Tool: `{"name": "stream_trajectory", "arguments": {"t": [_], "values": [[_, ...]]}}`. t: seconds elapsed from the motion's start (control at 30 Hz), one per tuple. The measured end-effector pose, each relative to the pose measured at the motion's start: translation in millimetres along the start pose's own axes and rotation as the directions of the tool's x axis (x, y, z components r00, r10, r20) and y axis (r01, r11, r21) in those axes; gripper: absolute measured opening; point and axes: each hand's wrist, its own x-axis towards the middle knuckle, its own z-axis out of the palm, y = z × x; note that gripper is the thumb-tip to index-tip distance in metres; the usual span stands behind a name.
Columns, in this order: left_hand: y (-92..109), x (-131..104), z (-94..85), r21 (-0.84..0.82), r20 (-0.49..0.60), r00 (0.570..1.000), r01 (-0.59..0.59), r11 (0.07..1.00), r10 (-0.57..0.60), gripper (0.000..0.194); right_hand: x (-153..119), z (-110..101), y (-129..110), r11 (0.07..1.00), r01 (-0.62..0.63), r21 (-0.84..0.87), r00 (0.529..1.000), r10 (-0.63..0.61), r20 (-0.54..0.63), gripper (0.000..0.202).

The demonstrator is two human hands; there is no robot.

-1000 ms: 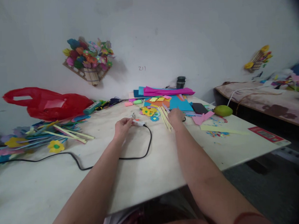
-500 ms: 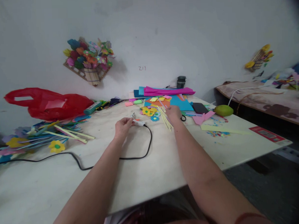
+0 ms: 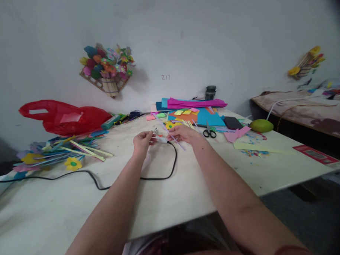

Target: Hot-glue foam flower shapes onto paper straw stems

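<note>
My left hand (image 3: 143, 142) is closed in a pinch beside a small white corded tool (image 3: 161, 139), which looks like a glue gun with a metal tip. What its fingertips hold, if anything, is too small to make out. My right hand (image 3: 184, 134) grips a thin purple paper strip (image 3: 161, 122), which slants across in front of the tool. A black cord (image 3: 175, 160) loops from the tool toward my left forearm. Behind my right hand lie pale yellow strips (image 3: 190, 124) and yellow paper flowers (image 3: 170, 125).
Scissors (image 3: 209, 133), a black phone (image 3: 232, 122) and a green fruit (image 3: 261, 125) lie to the right. Coloured sheets (image 3: 197, 103) are stacked at the back. On the left are a red plastic bag (image 3: 61, 124) and a pile of flowers and strips (image 3: 56, 150).
My right hand has moved left from the yellow strips with a purple strip in it, baring the scissors. My left hand stays by the white tool. The view has shifted slightly left.
</note>
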Motion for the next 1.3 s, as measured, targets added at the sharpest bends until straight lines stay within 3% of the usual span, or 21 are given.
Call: {"name": "stream_trajectory", "arguments": {"t": [0.33, 0.53, 0.67, 0.77, 0.87, 1.03, 1.3], "values": [[4.0, 1.6, -1.4, -0.099, -0.067, 0.997, 0.028, 0.995, -0.035, 0.046, 1.8, 37.8, -0.5, 0.994, -0.071, -0.086, 0.966, 0.09, 0.241, 0.012], [8.7, 1.2, -5.7, -0.179, -0.033, 0.998, 0.05, 0.983, -0.057, 0.039, 2.6, 40.0, 1.5, 0.992, -0.036, -0.122, 0.927, 0.079, 0.367, 0.013], [8.7, 0.5, -6.8, -0.249, 0.145, 0.984, 0.135, 0.959, -0.101, 0.034, 2.0, 36.7, 1.6, 0.999, 0.029, -0.036, 0.969, -0.019, 0.245, 0.013], [6.3, -0.9, -5.8, -0.223, 0.291, 0.947, 0.209, 0.952, -0.14, 0.032, 3.5, 37.5, 3.0, 0.998, 0.061, 0.033, 0.994, -0.064, 0.087, 0.017], [3.3, -2.2, -4.6, -0.188, 0.378, 0.913, 0.238, 0.953, -0.153, 0.029, 6.6, 39.5, 4.3, 0.994, 0.062, 0.094, 0.997, -0.065, 0.029, 0.023], [3.1, -4.8, -3.1, -0.115, 0.459, 0.871, 0.253, 0.961, -0.174, 0.024, 11.6, 41.3, 6.5, 0.982, 0.091, 0.167, 0.996, -0.09, -0.01, 0.028], [5.3, -8.0, -0.4, -0.033, 0.497, 0.844, 0.249, 0.968, -0.2, 0.024, 11.5, 44.9, 8.6, 0.983, 0.151, 0.102, 0.985, -0.141, -0.102, 0.016]]}}
